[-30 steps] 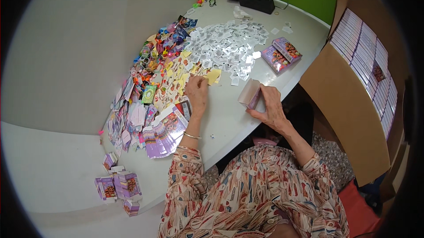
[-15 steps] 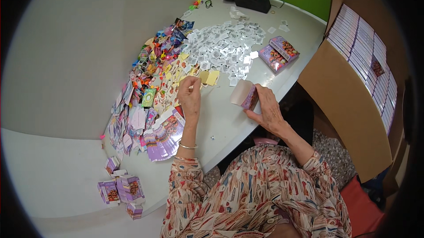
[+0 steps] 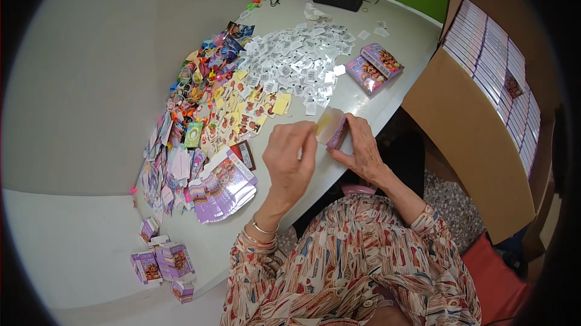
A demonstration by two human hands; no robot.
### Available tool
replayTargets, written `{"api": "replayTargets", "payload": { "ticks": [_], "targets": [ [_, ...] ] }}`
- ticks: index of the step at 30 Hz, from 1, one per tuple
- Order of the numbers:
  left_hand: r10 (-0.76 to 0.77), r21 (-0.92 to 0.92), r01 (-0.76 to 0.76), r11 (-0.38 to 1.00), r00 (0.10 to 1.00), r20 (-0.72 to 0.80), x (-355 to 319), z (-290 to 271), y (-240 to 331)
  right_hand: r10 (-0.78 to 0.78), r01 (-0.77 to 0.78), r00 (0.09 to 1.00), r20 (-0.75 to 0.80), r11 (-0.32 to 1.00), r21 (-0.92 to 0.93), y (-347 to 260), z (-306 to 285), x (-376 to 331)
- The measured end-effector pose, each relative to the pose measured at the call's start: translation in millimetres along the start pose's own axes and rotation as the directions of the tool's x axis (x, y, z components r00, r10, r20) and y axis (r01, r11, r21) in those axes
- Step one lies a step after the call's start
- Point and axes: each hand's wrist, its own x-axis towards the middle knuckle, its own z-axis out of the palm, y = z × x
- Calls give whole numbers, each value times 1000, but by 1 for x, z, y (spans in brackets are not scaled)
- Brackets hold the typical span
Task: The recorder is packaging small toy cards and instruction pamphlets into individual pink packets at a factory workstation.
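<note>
Right hand [image 3: 364, 153] gripping a purple box [image 3: 337, 136], left hand [image 3: 290, 159] pinching a yellow slip [image 3: 324, 122] (at the box's mouth)

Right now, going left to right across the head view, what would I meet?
Small purple boxes, fanned purple cartons, the left hand, the open purple box, the right hand, the large cardboard box.

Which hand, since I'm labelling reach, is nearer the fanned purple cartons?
Left. The left hand is right of the fanned cartons; the right hand is farther right, holding the open box.
</note>
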Motion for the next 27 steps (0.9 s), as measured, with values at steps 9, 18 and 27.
{"api": "replayTargets", "payload": {
  "ticks": [9,18,27],
  "targets": [
    [-157,-114,153,982,987,-22,12,19,-27,57,-69,988,-142,994,-83,12,-19,-1],
    [-304,127,286,950,941,150,-14,79,-118,106,-145,964,-244,979,-145,20,-47,8],
    [-383,224,347,911,913,140,-5,95,-130,150,-171,971,-186,979,-108,19,-37,3]
  ]
}}
